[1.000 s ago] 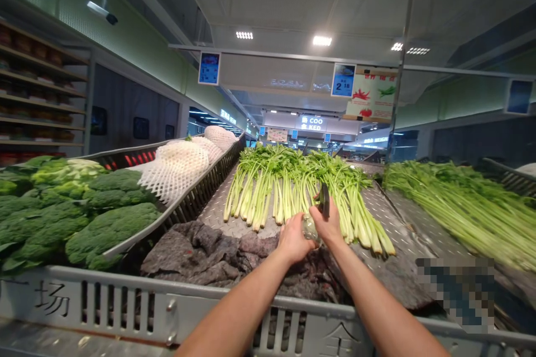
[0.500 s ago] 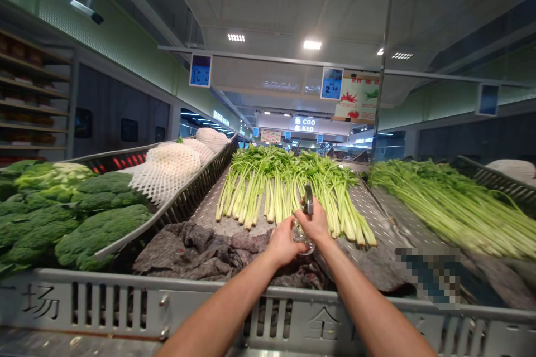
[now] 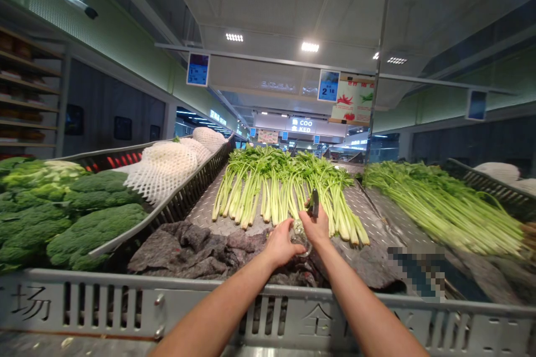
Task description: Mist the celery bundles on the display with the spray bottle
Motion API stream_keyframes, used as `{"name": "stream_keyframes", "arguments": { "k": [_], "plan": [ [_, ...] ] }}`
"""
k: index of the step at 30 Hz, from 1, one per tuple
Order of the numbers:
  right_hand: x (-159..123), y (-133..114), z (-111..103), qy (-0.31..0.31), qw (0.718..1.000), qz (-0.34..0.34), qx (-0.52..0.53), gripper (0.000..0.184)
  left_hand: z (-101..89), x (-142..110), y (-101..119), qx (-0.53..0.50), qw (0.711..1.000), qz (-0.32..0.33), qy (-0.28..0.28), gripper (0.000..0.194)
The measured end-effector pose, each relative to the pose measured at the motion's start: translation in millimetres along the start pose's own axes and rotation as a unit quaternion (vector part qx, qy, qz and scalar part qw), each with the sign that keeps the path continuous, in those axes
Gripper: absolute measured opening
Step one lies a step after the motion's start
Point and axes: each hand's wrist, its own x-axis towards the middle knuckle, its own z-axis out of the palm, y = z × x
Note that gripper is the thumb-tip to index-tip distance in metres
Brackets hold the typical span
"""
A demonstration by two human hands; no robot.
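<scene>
Beyond the far edge of the display stand (image 3: 188, 302) I see lit signs (image 3: 302, 125); past its left edge, stocked shelves (image 3: 27, 92) and a green wall (image 3: 125, 54). A mirror (image 3: 435, 139) lines the right edge. Lamps (image 3: 310, 47) glow in the grey ceiling (image 3: 268, 0).

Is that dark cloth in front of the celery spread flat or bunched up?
Mostly bunched up: the dark cloth lies in thick folds and ridges.
</scene>
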Motion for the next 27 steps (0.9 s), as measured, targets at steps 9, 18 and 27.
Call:
{"name": "stream_keyframes", "arguments": {
  "k": [9,18,27],
  "plan": [
    [-2.5,0.9,-5.0,0.033,0.999,0.021,-0.004,0.028,-0.5,-0.3,-0.4,-0.005,0.999,-0.037,-0.034,0.064],
    [0.4,8.1,-18.8,0.078,0.997,0.022,0.018,0.03,-4.0,1.7,-3.0,-0.061,0.998,0.005,-0.01,0.077],
    [3.6,-25.4,-21.9,-0.114,0.992,-0.052,-0.009,0.061,-42.8,5.5,4.2,-0.097,0.994,0.007,0.044,0.076]
  ]
}}
